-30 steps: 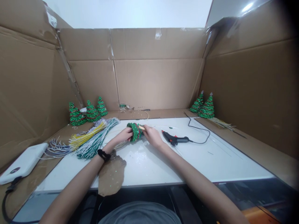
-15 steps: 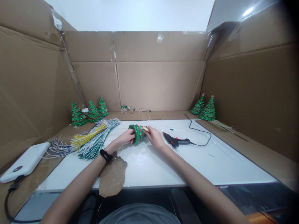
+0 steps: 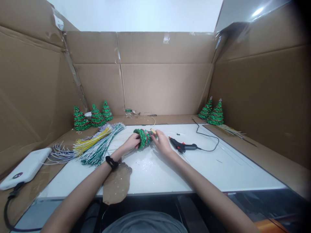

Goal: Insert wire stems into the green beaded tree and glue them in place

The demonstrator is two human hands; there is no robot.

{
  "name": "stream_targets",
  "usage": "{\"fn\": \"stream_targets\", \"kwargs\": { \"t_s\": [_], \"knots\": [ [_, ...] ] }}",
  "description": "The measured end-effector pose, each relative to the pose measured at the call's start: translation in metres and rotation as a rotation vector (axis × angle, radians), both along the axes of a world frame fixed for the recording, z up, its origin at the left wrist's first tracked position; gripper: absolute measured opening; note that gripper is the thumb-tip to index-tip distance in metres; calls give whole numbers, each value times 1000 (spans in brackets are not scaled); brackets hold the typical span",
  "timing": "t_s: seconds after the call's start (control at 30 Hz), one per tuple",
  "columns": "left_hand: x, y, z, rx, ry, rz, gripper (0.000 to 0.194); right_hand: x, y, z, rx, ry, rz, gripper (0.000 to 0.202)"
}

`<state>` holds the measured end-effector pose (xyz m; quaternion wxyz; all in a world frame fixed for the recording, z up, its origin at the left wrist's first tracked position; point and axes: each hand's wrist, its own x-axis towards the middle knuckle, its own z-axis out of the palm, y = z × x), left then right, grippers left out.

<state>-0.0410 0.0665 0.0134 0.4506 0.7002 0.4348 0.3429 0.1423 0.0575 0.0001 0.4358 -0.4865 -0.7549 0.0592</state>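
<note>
A small green glittery Christmas tree point(image 3: 143, 138) with red trim lies tipped on its side over the middle of the white board, its tip pointing right. My left hand point(image 3: 132, 142) is closed on its base, with some fingers hidden inside or behind it. At the tip, my right hand point(image 3: 160, 141) pinches a short beige wooden-looking stick point(image 3: 153, 131); some of its fingers touch the tree. To the right of that hand lies a black glue gun point(image 3: 182, 145) with a red nozzle, pointing left.
Green-and-white wire stems point(image 3: 102, 147) and yellow ones point(image 3: 93, 141) lie bundled at left. Finished trees point(image 3: 97, 116) stand at back left, others point(image 3: 215, 113) at back right. A white power bank point(image 3: 26, 170) rests far left. A cardboard scrap point(image 3: 118, 184) overhangs the front edge.
The beige stick has tilted and shifted slightly up and off the tree's tip in my right hand. The tree has turned a little in my left hand.
</note>
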Motion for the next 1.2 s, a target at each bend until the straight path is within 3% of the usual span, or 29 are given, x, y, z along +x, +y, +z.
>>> {"fn": "stream_targets", "kwargs": {
  "t_s": [0.2, 0.33, 0.43, 0.77, 1.1, 1.2],
  "knots": [
    [2, -4, 6, -4, -39, -2, 15, -7, 4, -7, 17, 130, 37, 17],
    [5, -11, 16, -31, -102, 4, 8, -8, 3, 2, 20, 250, 80, 19],
    [7, -16, 19, -100, -147, -1, 13, -7, 0, 11, 31, 322, 124, 18],
    [4, -13, 2, -190, -253, -53, 18, -6, 2, 10, -165, 501, 306, 20],
    [12, -20, 7, -257, -237, 78, 6, -5, -1, 11, -144, 477, 313, 21],
    [14, -21, 9, -272, -254, 102, 10, -7, -2, 12, -162, 483, 310, 22]
  ]
}}
